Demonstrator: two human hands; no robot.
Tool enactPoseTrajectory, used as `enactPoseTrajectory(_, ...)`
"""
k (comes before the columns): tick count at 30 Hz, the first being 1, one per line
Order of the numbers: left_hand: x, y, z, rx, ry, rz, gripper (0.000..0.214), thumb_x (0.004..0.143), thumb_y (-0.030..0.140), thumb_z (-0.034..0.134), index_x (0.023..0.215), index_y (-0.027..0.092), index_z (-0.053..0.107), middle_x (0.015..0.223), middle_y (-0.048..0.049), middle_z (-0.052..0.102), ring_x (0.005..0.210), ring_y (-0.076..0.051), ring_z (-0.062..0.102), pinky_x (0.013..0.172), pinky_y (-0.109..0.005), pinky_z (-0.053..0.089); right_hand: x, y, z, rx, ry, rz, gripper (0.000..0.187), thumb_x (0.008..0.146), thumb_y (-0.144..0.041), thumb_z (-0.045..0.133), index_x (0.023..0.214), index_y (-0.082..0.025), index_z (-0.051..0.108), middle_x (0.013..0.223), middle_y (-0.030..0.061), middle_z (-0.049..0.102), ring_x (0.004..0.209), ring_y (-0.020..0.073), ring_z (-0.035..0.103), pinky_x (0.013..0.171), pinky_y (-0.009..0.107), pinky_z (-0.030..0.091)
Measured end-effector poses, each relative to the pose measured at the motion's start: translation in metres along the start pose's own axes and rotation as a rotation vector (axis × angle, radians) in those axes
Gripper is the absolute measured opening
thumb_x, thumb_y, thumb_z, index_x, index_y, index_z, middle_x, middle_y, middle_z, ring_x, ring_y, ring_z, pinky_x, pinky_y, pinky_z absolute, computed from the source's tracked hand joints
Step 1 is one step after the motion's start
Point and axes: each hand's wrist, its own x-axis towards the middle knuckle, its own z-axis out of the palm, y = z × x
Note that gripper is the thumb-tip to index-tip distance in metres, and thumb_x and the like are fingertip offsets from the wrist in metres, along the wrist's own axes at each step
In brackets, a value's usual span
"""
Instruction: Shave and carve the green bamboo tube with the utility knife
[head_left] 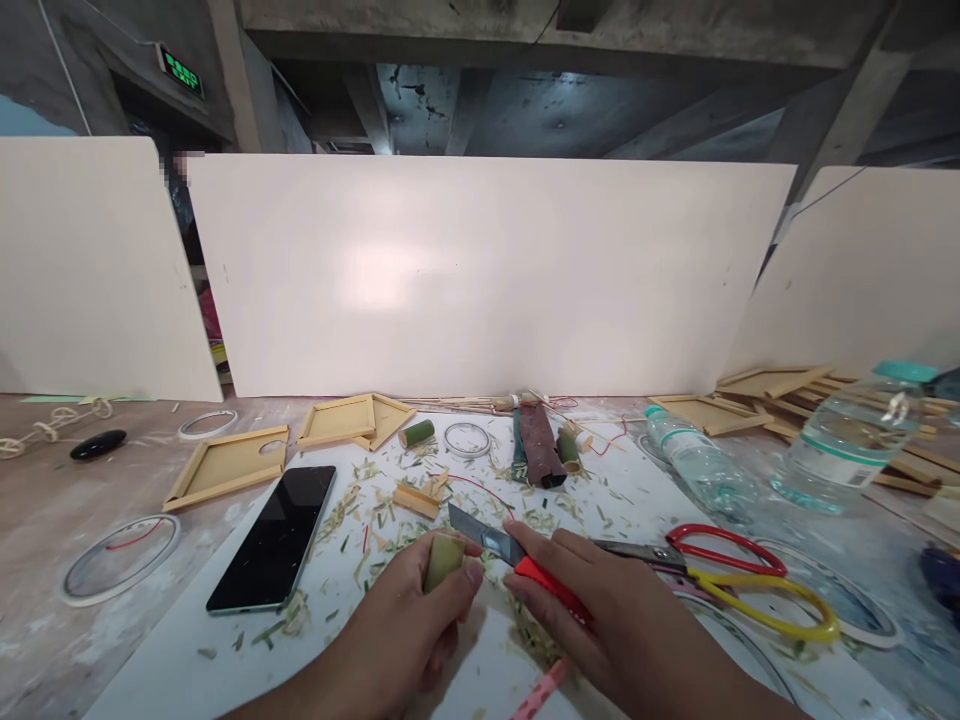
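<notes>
My left hand (405, 620) is closed round a short green bamboo piece (442, 560), held upright over the white sheet (187, 650). My right hand (600, 610) grips a red-handled utility knife (517, 560); its blade points up and left, just right of the bamboo piece. Green and pale shavings (360, 510) litter the sheet around both hands. A small cut wooden block (418, 497) lies just beyond the blade.
A black phone (274, 540) lies left of my hands. Red and yellow scissors (735, 575) lie to the right, two water bottles (697, 465) beyond. Wooden frames (225, 465), tape rings (120, 558), bamboo pieces (416, 433), sandpaper (540, 445) and white boards (480, 270) stand behind.
</notes>
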Motion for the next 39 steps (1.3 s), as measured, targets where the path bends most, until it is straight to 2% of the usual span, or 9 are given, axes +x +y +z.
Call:
enactPoseTrajectory(6,-0.005,0.007,0.000,0.063,-0.003,-0.078,0.038,0.090,0.061,0.066,0.093,0.024,0.057,0.039,0.0143,0.040,0.032,-0.007,0.023,0.030,-0.017,0.018,0.003,-0.004,-0.006,0.150,-0.070,0.025,0.052,0.098,-0.023,0.049,0.147,-0.013,0.064,0.096,0.0124,0.079,0.081,0.0297,0.078,0.070,0.041,0.062)
enactPoseTrajectory(10,-0.004,0.004,-0.003,0.030,0.023,-0.053,0.050,0.079,0.064,0.080,0.099,0.024,0.058,0.044,0.0150,0.043,0.034,-0.005,0.026,0.031,-0.015,0.016,0.004,-0.009,-0.010,0.167,-0.108,-0.005,0.049,0.100,-0.028,0.049,0.144,-0.015,0.067,0.086,0.0099,0.075,0.070,0.0262,0.074,0.059,0.035,0.054)
enactPoseTrajectory(16,-0.003,0.004,-0.006,0.020,-0.087,-0.008,0.078,0.059,0.077,0.089,0.104,0.023,0.057,0.048,0.0159,0.043,0.037,-0.004,0.029,0.033,-0.016,0.022,0.005,-0.006,-0.009,0.171,-0.152,0.013,0.049,0.099,-0.025,0.055,0.146,-0.019,0.067,0.089,0.0083,0.075,0.072,0.0254,0.074,0.063,0.034,0.054)
enactPoseTrajectory(21,-0.003,0.004,-0.007,0.032,-0.125,0.004,0.073,0.065,0.075,0.087,0.106,0.022,0.057,0.050,0.0148,0.047,0.036,-0.004,0.029,0.034,-0.017,0.023,0.003,-0.004,-0.007,0.180,-0.241,-0.051,0.050,0.102,-0.031,0.061,0.151,-0.022,0.062,0.092,0.0072,0.076,0.072,0.0234,0.075,0.061,0.031,0.052)
enactPoseTrajectory(26,-0.001,-0.002,-0.010,-0.028,-0.193,0.011,0.074,0.066,0.070,0.090,0.109,0.023,0.054,0.053,0.0151,0.047,0.038,-0.004,0.029,0.035,-0.018,0.021,0.002,-0.001,-0.005,0.170,-0.244,-0.097,0.049,0.106,-0.038,0.062,0.153,-0.025,0.059,0.094,0.0048,0.077,0.079,0.0243,0.077,0.065,0.031,0.054)
enactPoseTrajectory(29,0.001,-0.008,-0.008,-0.082,-0.206,0.046,0.060,0.074,0.063,0.089,0.103,0.023,0.055,0.061,0.0131,0.049,0.042,-0.004,0.026,0.037,-0.019,0.020,0.001,-0.001,-0.002,0.086,-0.217,-0.139,0.049,0.106,-0.034,0.063,0.154,-0.024,0.058,0.093,0.0040,0.077,0.073,0.0239,0.077,0.062,0.031,0.055)
enactPoseTrajectory(31,0.000,-0.008,-0.005,-0.131,-0.193,0.112,0.050,0.081,0.058,0.086,0.101,0.021,0.059,0.072,0.0084,0.058,0.052,-0.006,0.039,0.046,-0.019,0.031,-0.001,-0.003,0.001,0.007,-0.161,-0.158,0.048,0.106,-0.031,0.063,0.153,-0.021,0.059,0.092,0.0046,0.077,0.067,0.0237,0.077,0.056,0.031,0.054)
enactPoseTrajectory(34,-0.004,-0.005,0.000,-0.086,-0.128,0.197,0.038,0.089,0.053,0.080,0.093,0.018,0.067,0.082,0.0023,0.066,0.075,-0.012,0.055,0.074,-0.023,0.046,-0.003,-0.007,0.004,-0.055,-0.103,-0.134,0.044,0.107,-0.032,0.060,0.148,-0.017,0.063,0.092,0.0071,0.078,0.062,0.0257,0.078,0.051,0.033,0.057)
enactPoseTrajectory(39,-0.005,-0.004,0.003,0.076,0.103,0.087,0.050,0.088,0.068,0.073,0.079,0.022,0.056,0.059,0.0100,0.043,0.054,-0.009,0.032,0.052,-0.023,0.028,-0.001,-0.007,0.004,0.101,-0.069,0.140,0.050,0.109,-0.039,0.048,0.151,-0.017,0.062,0.103,0.0159,0.080,0.079,0.0375,0.081,0.069,0.049,0.064)
